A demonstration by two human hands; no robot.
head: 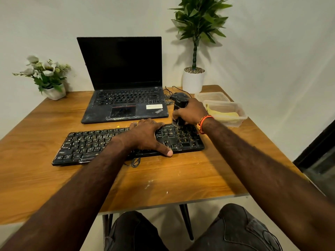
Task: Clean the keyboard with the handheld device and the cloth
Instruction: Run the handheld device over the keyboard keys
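A dusty black keyboard (87, 145) lies across the wooden table (181, 178). My left hand (146, 134) rests flat on its middle, thumb over the front edge. My right hand (190, 112) grips a black handheld device (178, 104) held upright, its brush end touching the keys at the keyboard's far right corner. A yellow cloth (222, 115) sits in a clear plastic container (235, 122) to the right of the device.
An open, dusty black laptop (125, 105) stands behind the keyboard. A second clear container (212, 96) and a tall potted plant (194, 80) are at the back right, a small flower pot (54, 91) at the back left. Crumbs dot the table front.
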